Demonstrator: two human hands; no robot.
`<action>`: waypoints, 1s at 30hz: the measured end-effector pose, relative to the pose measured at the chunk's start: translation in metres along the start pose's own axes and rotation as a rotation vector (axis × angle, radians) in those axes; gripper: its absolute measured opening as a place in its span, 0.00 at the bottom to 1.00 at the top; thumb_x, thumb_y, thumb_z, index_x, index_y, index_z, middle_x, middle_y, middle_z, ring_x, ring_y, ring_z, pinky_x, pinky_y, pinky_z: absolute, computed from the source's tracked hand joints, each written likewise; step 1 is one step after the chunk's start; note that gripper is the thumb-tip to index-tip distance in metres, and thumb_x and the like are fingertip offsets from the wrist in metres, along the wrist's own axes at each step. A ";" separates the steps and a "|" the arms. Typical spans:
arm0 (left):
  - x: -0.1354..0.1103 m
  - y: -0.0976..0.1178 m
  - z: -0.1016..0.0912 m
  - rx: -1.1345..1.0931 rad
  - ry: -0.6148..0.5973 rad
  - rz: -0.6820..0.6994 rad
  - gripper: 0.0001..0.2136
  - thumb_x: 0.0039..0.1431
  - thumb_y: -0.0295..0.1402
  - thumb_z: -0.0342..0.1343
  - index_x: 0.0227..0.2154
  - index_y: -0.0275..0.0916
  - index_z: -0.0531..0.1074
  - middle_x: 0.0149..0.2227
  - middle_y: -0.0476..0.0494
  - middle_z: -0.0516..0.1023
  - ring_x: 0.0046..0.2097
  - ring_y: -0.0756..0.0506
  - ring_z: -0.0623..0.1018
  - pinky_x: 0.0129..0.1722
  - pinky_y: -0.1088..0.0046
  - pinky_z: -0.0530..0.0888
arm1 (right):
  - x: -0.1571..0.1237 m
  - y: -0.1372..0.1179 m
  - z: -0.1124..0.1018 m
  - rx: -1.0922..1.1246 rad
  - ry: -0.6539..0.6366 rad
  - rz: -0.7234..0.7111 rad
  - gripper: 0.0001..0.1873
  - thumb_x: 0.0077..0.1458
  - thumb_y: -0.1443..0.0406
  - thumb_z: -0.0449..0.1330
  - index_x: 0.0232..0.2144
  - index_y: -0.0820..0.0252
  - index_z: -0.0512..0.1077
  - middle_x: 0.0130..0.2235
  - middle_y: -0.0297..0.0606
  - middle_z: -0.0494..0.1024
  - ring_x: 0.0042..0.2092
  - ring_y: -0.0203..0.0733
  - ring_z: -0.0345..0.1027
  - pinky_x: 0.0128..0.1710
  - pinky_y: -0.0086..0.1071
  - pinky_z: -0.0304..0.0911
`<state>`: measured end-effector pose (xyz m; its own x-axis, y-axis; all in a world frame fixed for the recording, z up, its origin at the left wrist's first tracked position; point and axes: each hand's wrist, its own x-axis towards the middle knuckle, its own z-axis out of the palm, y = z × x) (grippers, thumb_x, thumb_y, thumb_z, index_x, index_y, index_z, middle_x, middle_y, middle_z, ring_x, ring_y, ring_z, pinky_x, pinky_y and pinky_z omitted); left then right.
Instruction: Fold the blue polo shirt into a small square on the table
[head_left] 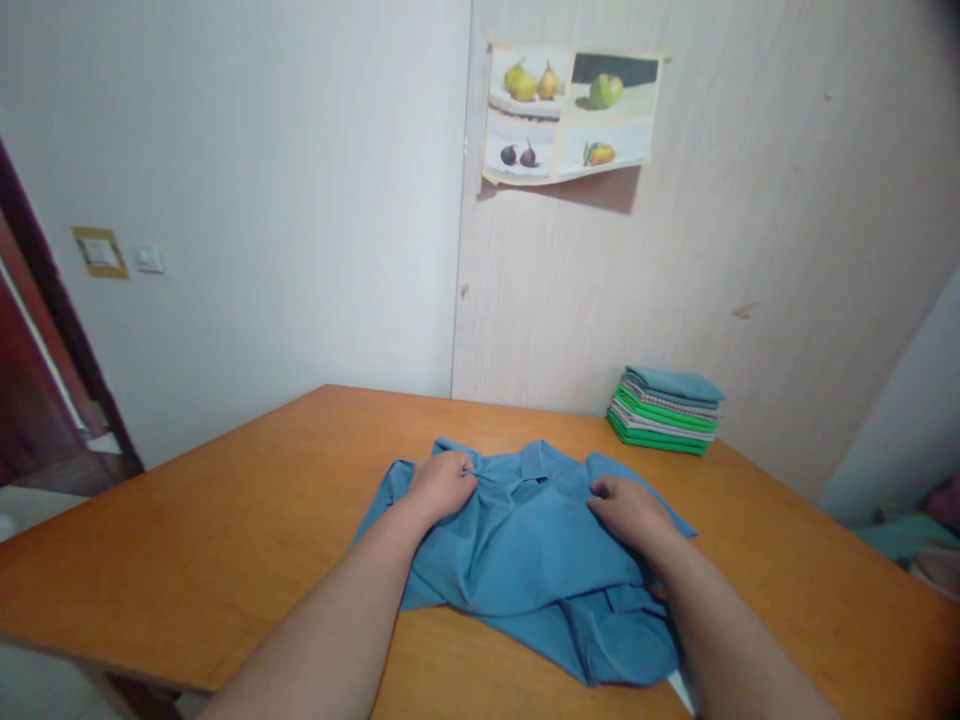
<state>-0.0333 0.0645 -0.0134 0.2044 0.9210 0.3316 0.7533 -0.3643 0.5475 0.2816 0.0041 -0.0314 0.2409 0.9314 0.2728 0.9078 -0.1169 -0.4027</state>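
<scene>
A blue collared shirt point(525, 550) lies rumpled on the wooden table in front of me, its collar towards the wall and its lower part bunched up near me. My left hand point(444, 483) pinches the cloth at the left shoulder, which draws creases down from the fingers. On the other side, my right hand point(630, 510) is closed on the cloth near the right shoulder, with thumb and forefinger close together. A small white piece point(681, 688) shows under the shirt by my right forearm; I cannot make out what it is.
A stack of folded cloths point(664, 410), blue, checked, grey and green, stands at the table's far right by the wall. The orange-brown table point(225, 530) reaches out to both sides. A fruit poster point(574, 115) and switches point(101, 253) are on the wall.
</scene>
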 end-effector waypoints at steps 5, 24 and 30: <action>0.012 -0.003 -0.018 -0.247 0.305 -0.141 0.10 0.57 0.37 0.47 0.27 0.40 0.72 0.30 0.47 0.77 0.35 0.45 0.75 0.34 0.72 0.68 | 0.002 -0.002 -0.006 -0.062 -0.028 0.015 0.13 0.58 0.61 0.52 0.27 0.56 0.75 0.30 0.40 0.79 0.34 0.44 0.72 0.30 0.31 0.55; 0.001 0.007 -0.031 -0.158 0.384 0.170 0.13 0.63 0.36 0.51 0.49 0.41 0.70 0.45 0.41 0.79 0.47 0.42 0.78 0.48 0.67 0.72 | -0.010 -0.034 -0.001 0.116 -0.073 -0.238 0.29 0.57 0.54 0.60 0.58 0.60 0.70 0.47 0.45 0.79 0.46 0.47 0.72 0.45 0.36 0.63; -0.004 0.008 -0.005 0.136 -0.031 -0.023 0.25 0.62 0.53 0.48 0.52 0.40 0.72 0.48 0.33 0.80 0.50 0.33 0.78 0.45 0.60 0.71 | -0.015 -0.040 0.004 0.030 -0.232 -0.242 0.09 0.55 0.64 0.56 0.33 0.57 0.76 0.34 0.38 0.79 0.37 0.44 0.71 0.36 0.33 0.58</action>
<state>-0.0318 0.0571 -0.0067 0.2034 0.9335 0.2953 0.8353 -0.3228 0.4450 0.2402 -0.0034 -0.0228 -0.0685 0.9849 0.1589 0.9178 0.1246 -0.3769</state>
